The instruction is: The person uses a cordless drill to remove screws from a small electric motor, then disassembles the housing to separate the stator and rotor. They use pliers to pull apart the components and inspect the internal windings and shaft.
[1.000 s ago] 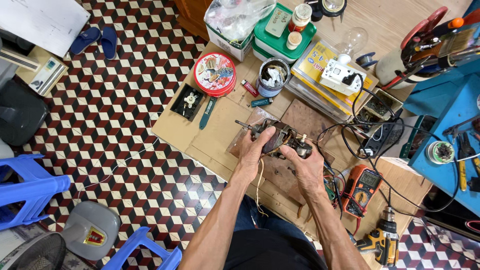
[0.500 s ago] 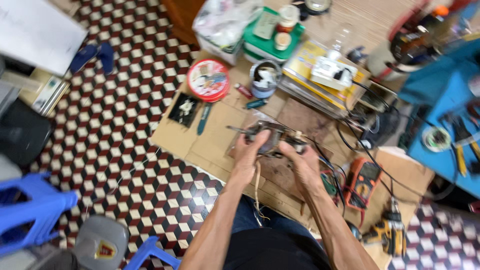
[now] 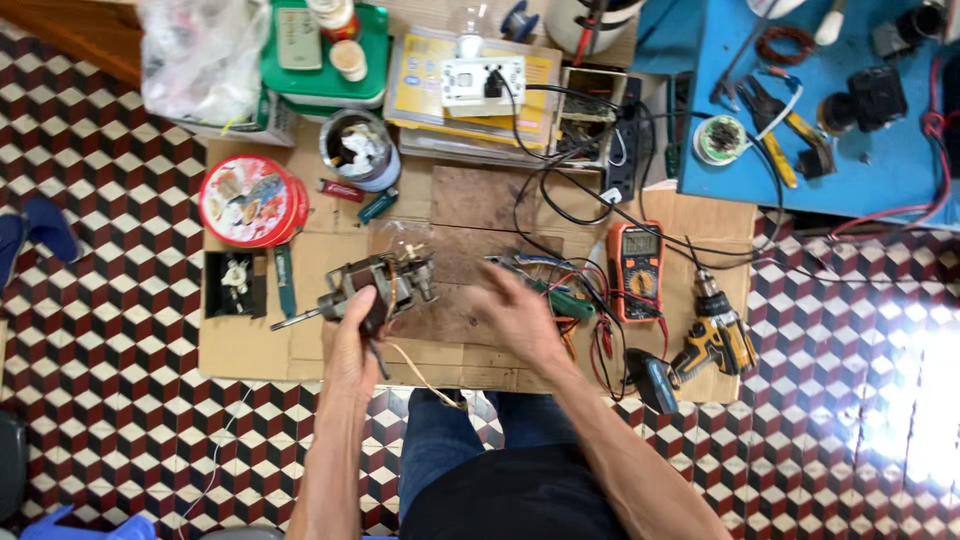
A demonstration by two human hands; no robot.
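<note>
My left hand (image 3: 352,335) grips a small electric motor (image 3: 385,281) with a long metal shaft pointing left, held just above a sheet of cardboard (image 3: 250,345) on the floor. A thin wire hangs from the motor toward my lap. My right hand (image 3: 520,312) is off the motor, fingers spread and blurred, hovering over a brown wooden board (image 3: 480,200). Its fingertips are close to a pile of hand tools with green and blue handles (image 3: 545,280).
An orange multimeter (image 3: 636,268) and a yellow cordless drill (image 3: 712,340) lie right of the hands. A round red tin (image 3: 252,200), a can of odd parts (image 3: 360,150), a black tray (image 3: 234,283) and a white power strip (image 3: 482,82) sit around. A blue bench (image 3: 850,150) stands far right.
Both hands held the motor before; my right hand has now let go and moved right toward the tools. The camera has shifted, so the scene sits differently in view.
</note>
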